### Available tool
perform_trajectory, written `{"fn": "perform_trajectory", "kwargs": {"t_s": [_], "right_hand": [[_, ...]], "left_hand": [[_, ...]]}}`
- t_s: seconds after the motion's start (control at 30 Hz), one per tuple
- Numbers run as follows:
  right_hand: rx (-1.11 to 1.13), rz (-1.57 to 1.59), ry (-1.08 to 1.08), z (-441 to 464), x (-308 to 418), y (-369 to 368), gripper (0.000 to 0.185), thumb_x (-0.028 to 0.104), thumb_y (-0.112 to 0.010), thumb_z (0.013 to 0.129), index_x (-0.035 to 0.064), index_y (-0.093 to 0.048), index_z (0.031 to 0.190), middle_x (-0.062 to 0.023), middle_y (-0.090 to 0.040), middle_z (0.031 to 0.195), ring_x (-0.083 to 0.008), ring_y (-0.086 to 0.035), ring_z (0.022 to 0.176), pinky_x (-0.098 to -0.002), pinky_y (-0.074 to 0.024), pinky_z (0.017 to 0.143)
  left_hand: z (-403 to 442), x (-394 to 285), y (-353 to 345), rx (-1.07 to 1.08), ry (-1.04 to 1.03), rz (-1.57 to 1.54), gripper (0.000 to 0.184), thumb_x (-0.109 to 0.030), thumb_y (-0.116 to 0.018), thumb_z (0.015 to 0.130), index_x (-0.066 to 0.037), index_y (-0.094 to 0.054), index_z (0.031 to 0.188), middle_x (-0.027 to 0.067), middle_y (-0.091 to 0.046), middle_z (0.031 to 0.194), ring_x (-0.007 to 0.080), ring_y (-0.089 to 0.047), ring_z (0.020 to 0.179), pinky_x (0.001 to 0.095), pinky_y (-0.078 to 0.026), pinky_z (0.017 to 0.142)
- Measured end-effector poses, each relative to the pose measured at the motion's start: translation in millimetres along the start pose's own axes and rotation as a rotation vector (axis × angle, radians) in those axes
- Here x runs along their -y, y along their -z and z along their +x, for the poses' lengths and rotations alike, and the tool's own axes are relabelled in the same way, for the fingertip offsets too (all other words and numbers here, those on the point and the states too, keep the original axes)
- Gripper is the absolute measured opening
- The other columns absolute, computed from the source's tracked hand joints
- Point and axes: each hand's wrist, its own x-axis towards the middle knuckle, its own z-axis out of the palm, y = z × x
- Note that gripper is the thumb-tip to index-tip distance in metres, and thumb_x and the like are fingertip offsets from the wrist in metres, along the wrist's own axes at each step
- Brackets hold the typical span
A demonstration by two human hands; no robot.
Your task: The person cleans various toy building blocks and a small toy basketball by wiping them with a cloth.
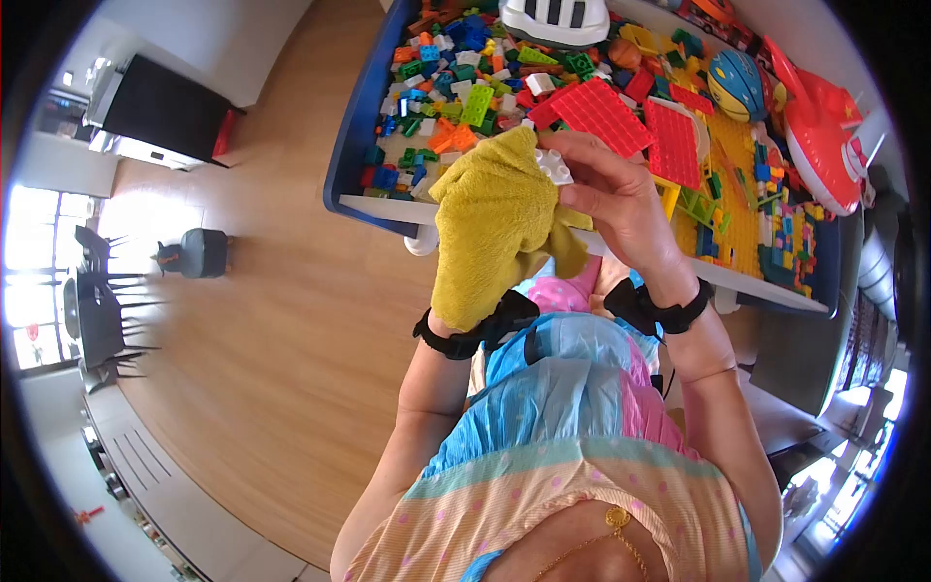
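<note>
My left hand (438, 323) is almost wholly hidden under a yellow cloth (495, 218); only skin near the wrist shows. Bunched around the covered fingers, the cloth presses against a white toy brick (554, 167) with round studs. Thumb and fingers of my right hand (613, 189) pinch that brick from the other side. Both hands are raised over the near edge of a play table (388, 206) filled with loose toy bricks (475, 105). Red studded plates (606, 114) lie just beyond my right hand.
At the table's far edge is a white toy vehicle (555, 21). On the right are a patterned ball (737, 85), a red-and-white toy (824, 145) and a yellow baseplate (732, 194). Wooden floor (262, 320) extends left, with a dark stool (204, 254) and chairs (92, 301).
</note>
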Motion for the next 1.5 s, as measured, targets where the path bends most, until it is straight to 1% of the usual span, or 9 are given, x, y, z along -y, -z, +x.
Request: {"fn": "perform_trajectory", "kwargs": {"t_s": [0.13, 0.23, 0.37, 0.57, 0.73, 0.87, 0.97, 1.1, 1.5], "right_hand": [[0.007, 0.169, 0.039, -24.0, -1.1, 12.7, 0.042, -0.003, -0.062, 0.078, -0.0001, -0.053, 0.119, -0.0040, -0.051, 0.115, -0.0135, -0.050, 0.107, -0.0259, -0.0389, 0.094], [-0.038, 0.239, 0.057, -41.1, -1.0, 15.0, 0.043, -0.002, -0.062, 0.078, -0.0005, -0.052, 0.120, -0.0036, -0.051, 0.114, -0.0138, -0.050, 0.107, -0.0260, -0.0391, 0.094], [-0.115, 0.236, 0.145, -55.6, -5.9, 18.1, 0.043, 0.003, -0.062, 0.080, -0.0004, -0.051, 0.121, -0.0044, -0.053, 0.111, -0.0142, -0.051, 0.106, -0.0264, -0.0401, 0.093], [-0.199, 0.577, 0.090, -66.1, 2.2, 19.6, 0.040, 0.012, -0.061, 0.083, -0.0022, -0.052, 0.119, -0.0081, -0.057, 0.108, -0.0129, -0.054, 0.094, -0.0254, -0.0443, 0.084], [-0.242, 0.643, 0.076, -74.4, -2.5, 30.2, 0.037, 0.012, -0.063, 0.082, -0.0005, -0.054, 0.116, -0.0069, -0.060, 0.103, -0.0104, -0.056, 0.084, -0.0238, -0.0466, 0.075], [-0.280, 0.607, 0.143, -76.3, -3.0, 26.5, 0.030, 0.004, -0.068, 0.077, 0.0020, -0.056, 0.104, -0.0036, -0.060, 0.096, -0.0089, -0.056, 0.081, -0.0218, -0.0462, 0.074], [-0.357, 0.358, 0.279, -76.9, -4.2, 25.3, 0.029, 0.003, -0.068, 0.076, 0.0030, -0.056, 0.102, -0.0011, -0.058, 0.091, -0.0086, -0.056, 0.082, -0.0217, -0.0468, 0.072], [-0.416, -0.090, 0.362, -81.4, -10.6, 29.8, 0.032, 0.002, -0.070, 0.074, 0.0027, -0.055, 0.102, -0.0029, -0.055, 0.089, -0.0113, -0.058, 0.077, -0.0232, -0.0486, 0.068], [-0.587, -0.441, 0.461, -79.3, -12.7, 30.8, 0.031, -0.005, -0.067, 0.071, 0.0041, -0.059, 0.099, -0.0082, -0.054, 0.088, -0.0172, -0.058, 0.074, -0.0249, -0.0477, 0.062]], "left_hand": [[11.5, -26.3, 5.6, 0.254, -0.027, 0.069, 0.040, -0.014, -0.065, 0.063, -0.007, -0.058, 0.101, 0.0122, -0.057, 0.095, 0.0322, -0.053, 0.089, 0.0376, -0.043, 0.076], [1.6, -36.1, -8.0, 0.134, 0.374, -0.498, 0.041, -0.014, -0.065, 0.060, -0.006, -0.058, 0.099, 0.0122, -0.057, 0.094, 0.0330, -0.052, 0.086, 0.0387, -0.043, 0.073], [13.1, -54.8, -11.5, 0.186, 0.089, -0.042, 0.038, -0.005, -0.063, 0.064, -0.005, -0.057, 0.102, 0.0111, -0.057, 0.095, 0.0318, -0.054, 0.087, 0.0348, -0.043, 0.074], [-7.7, -59.1, -35.5, 0.152, 0.413, -0.537, 0.036, -0.009, -0.069, 0.061, -0.005, -0.061, 0.096, 0.0103, -0.059, 0.098, 0.0306, -0.054, 0.090, 0.0349, -0.044, 0.075], [13.9, -63.5, -36.2, 0.327, -0.049, 0.041, 0.041, -0.014, -0.070, 0.062, -0.005, -0.058, 0.100, 0.0107, -0.058, 0.099, 0.0305, -0.055, 0.086, 0.0352, -0.045, 0.071], [20.3, -82.7, -33.8, 0.350, 0.125, -0.035, 0.047, -0.016, -0.070, 0.063, -0.006, -0.054, 0.105, 0.0110, -0.058, 0.099, 0.0309, -0.054, 0.086, 0.0357, -0.046, 0.070], [24.5, -91.3, -37.2, 0.396, 0.265, -0.120, 0.049, -0.017, -0.071, 0.061, -0.006, -0.054, 0.106, 0.0115, -0.058, 0.098, 0.0310, -0.055, 0.085, 0.0364, -0.047, 0.068], [31.7, -84.7, -38.6, 0.416, -0.052, 0.202, 0.052, -0.021, -0.073, 0.058, -0.008, -0.056, 0.106, 0.0118, -0.060, 0.092, 0.0307, -0.058, 0.079, 0.0376, -0.048, 0.064], [21.4, -85.2, -59.6, 0.408, 0.276, -0.061, 0.051, -0.025, -0.074, 0.056, -0.010, -0.057, 0.101, 0.0102, -0.062, 0.090, 0.0312, -0.059, 0.080, 0.0362, -0.047, 0.066]]}}
